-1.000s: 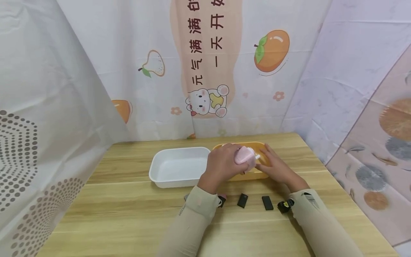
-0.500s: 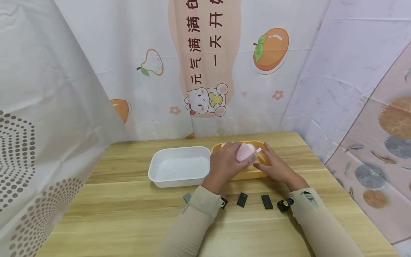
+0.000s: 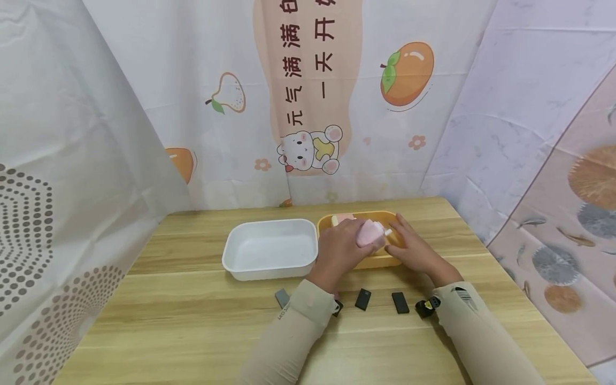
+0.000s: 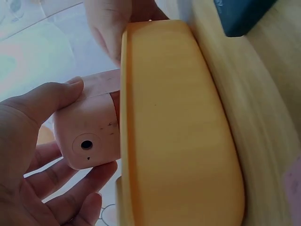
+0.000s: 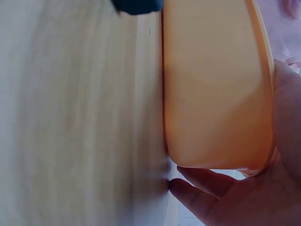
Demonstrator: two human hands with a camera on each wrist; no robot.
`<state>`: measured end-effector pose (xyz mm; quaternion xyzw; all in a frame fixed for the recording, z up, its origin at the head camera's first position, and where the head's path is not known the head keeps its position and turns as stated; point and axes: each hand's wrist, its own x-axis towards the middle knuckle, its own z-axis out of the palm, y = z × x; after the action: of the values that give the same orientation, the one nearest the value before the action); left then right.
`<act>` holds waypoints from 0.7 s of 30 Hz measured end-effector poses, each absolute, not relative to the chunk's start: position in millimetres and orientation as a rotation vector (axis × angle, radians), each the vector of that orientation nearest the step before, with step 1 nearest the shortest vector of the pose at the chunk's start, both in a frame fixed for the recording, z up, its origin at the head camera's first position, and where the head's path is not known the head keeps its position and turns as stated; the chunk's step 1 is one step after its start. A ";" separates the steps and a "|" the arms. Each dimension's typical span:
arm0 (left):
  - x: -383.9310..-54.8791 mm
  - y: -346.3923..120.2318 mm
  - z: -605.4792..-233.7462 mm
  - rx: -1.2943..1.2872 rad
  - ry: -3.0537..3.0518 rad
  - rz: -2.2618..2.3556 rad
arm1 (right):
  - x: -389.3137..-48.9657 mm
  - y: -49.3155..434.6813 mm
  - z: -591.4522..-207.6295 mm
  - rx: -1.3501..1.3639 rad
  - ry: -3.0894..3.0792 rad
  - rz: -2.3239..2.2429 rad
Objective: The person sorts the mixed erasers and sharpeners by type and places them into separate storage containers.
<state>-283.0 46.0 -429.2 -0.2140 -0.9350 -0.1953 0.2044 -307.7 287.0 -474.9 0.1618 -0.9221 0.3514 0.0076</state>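
White tray left of orange tray, touching; black blocks line near edge; far table strip bare.

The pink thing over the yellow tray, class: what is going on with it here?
A person's left hand grips a small pink device over the yellow tray. The right hand rests on the tray's right side. An empty white tray sits to its left, and small dark pieces lie in a row on the wooden table.

A light wooden table stands enclosed by white fruit-printed curtains from nine round to three o'clock.
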 end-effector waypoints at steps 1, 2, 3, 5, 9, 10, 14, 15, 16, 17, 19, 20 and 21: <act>-283.2 46.4 -430.0 -0.596 -2.609 -0.527 | -307.7 286.8 -474.9 0.508 -2.880 1.096; -283.7 47.0 -431.0 -0.593 -2.612 -0.509 | -307.7 286.7 -475.0 0.509 -2.879 1.094; -284.1 47.6 -431.8 -0.594 -2.611 -0.495 | -307.6 286.4 -475.0 0.509 -2.877 1.093; -284.7 48.8 -433.4 -0.592 -2.613 -0.453 | -307.5 286.1 -474.8 0.505 -2.877 1.092; -284.9 52.1 -436.3 -0.589 -2.616 -0.373 | -307.2 286.1 -474.5 0.498 -2.881 1.090; -284.7 53.0 -437.0 -0.587 -2.617 -0.353 | -307.0 286.2 -474.4 0.497 -2.882 1.090; -283.7 56.6 -440.0 -0.584 -2.615 -0.320 | -306.3 286.0 -474.1 0.498 -2.881 1.099; -283.4 57.4 -440.5 -0.584 -2.614 -0.323 | -306.2 285.9 -474.3 0.498 -2.882 1.099; -283.1 58.0 -441.0 -0.586 -2.613 -0.322 | -306.4 285.9 -474.4 0.498 -2.881 1.098; -283.0 58.6 -441.6 -0.586 -2.611 -0.316 | -306.7 285.8 -474.5 0.498 -2.879 1.098; -282.7 59.5 -442.6 -0.588 -2.610 -0.311 | -307.5 285.9 -475.1 0.497 -2.880 1.093; -282.7 60.0 -443.3 -0.594 -2.609 -0.311 | -307.8 286.0 -475.3 0.496 -2.880 1.090; -282.7 60.3 -443.9 -0.600 -2.608 -0.309 | -308.1 285.9 -475.4 0.496 -2.880 1.088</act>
<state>-282.7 60.3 -443.9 -0.2172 -0.9440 -0.1119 0.2218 -308.1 285.9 -475.4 0.1590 -0.9235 0.3489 0.0117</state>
